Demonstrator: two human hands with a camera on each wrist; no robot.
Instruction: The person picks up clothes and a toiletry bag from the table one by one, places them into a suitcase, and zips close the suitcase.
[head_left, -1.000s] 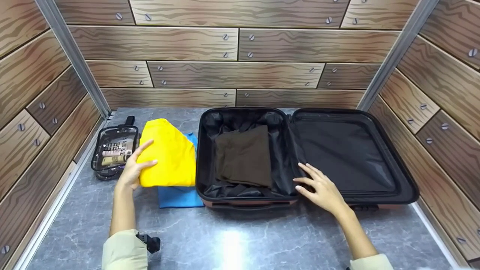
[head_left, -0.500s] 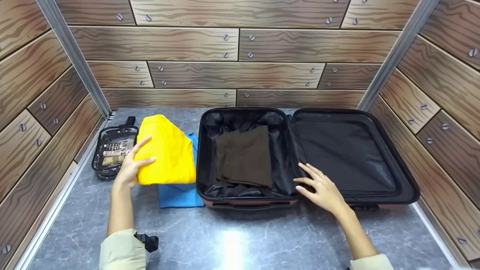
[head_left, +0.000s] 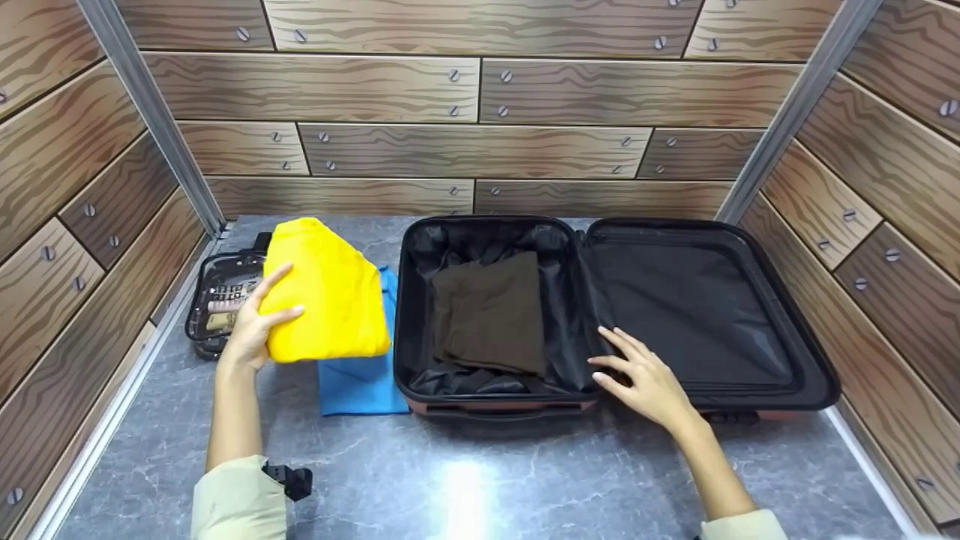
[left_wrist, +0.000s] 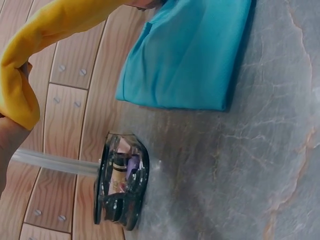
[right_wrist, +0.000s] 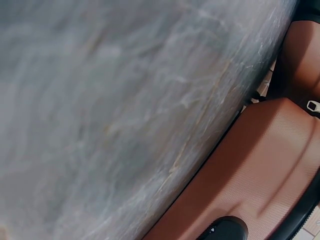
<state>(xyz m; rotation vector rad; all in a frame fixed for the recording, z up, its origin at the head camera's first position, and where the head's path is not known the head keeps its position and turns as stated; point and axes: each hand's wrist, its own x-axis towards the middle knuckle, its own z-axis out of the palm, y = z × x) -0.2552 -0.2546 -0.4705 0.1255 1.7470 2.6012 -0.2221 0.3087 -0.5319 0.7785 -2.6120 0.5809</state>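
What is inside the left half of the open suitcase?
A folded brown garment lies on the black lining in the left half of the suitcase. Whatever may be beneath the garment or the bunched lining is covered. The right hand rests at the centre edge.

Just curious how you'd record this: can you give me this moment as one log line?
left hand: holds yellow cloth above blue cloth | right hand: rests on open suitcase | brown cloth: inside

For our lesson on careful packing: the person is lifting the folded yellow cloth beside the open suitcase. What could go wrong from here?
1. The left hand grips the yellow cloth by one edge only, so its fold may fall open.
2. The cloth may brush the clear toiletry bag or drag the blue cloth under it.
3. It may catch on the suitcase rim.
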